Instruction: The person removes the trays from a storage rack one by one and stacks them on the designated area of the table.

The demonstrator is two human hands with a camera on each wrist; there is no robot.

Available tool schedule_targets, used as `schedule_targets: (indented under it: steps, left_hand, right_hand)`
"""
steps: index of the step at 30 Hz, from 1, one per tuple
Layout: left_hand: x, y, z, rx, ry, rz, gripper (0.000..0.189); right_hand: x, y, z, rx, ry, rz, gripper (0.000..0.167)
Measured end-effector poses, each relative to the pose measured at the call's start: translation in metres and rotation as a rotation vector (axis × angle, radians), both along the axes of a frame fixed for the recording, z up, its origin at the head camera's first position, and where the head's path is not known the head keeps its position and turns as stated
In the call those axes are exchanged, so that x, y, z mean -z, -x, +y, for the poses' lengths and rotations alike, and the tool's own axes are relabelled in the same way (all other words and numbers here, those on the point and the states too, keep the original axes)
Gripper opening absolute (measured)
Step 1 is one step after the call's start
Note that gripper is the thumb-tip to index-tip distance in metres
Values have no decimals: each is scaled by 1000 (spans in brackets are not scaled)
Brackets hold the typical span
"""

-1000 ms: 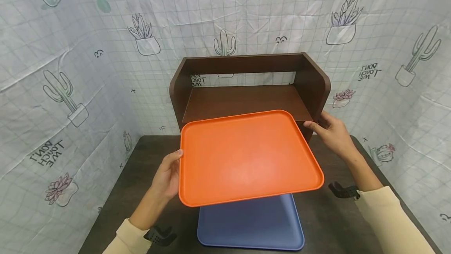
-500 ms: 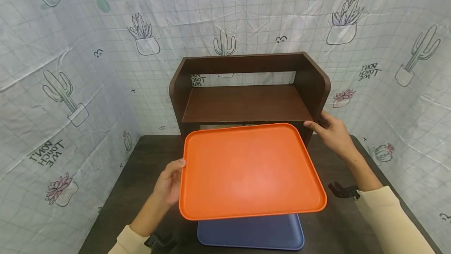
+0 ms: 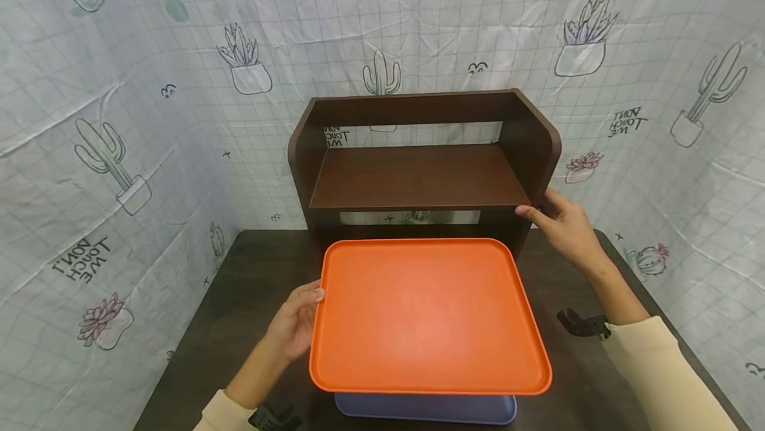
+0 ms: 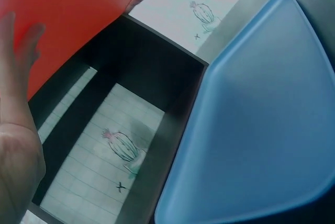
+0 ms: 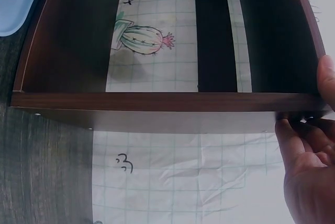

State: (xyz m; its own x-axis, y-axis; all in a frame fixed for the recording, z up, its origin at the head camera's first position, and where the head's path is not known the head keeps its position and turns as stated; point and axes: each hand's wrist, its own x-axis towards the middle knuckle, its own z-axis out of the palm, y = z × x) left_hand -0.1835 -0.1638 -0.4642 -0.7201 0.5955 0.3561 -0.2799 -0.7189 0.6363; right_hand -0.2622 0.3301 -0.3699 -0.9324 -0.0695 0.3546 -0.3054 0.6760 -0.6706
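Observation:
My left hand [image 3: 295,325] holds an orange tray [image 3: 430,318] by its left edge, the thumb at the rim. In the left wrist view its fingers [image 4: 15,62] spread against the tray's underside. The tray hangs in front of a dark brown two-tier shelf [image 3: 418,175], below the level of its middle board. My right hand [image 3: 562,228] grips the shelf's right side, thumb at the front edge and fingers round the outer face, as the right wrist view also shows. A blue tray [image 3: 424,410] lies on the table, mostly hidden in the head view by the orange one.
The shelf stands at the back of a dark table [image 3: 239,311]. Cloth with cactus drawings [image 3: 149,185] encloses the table on the left, back and right. Through the shelf's open back the cloth shows. Dark straps [image 3: 582,323] sit at both wrists.
The orange tray has come down and levelled out in my left hand, uncovering the shelf's lower opening and covering more of the blue tray. My right hand stays at the shelf's side.

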Motion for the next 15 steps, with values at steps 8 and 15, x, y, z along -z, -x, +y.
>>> schedule_targets:
  steps: [8, 15]
  left_hand:
    - [18, 1, 0, 2, 20, -27, 59]
    - [30, 1, 0, -7, 67, -46, 62]
  right_hand:
    - [0, -1, -1, 0, 0, -7, 56]
    - [0, 0, 0, -4, 7, -29, 59]
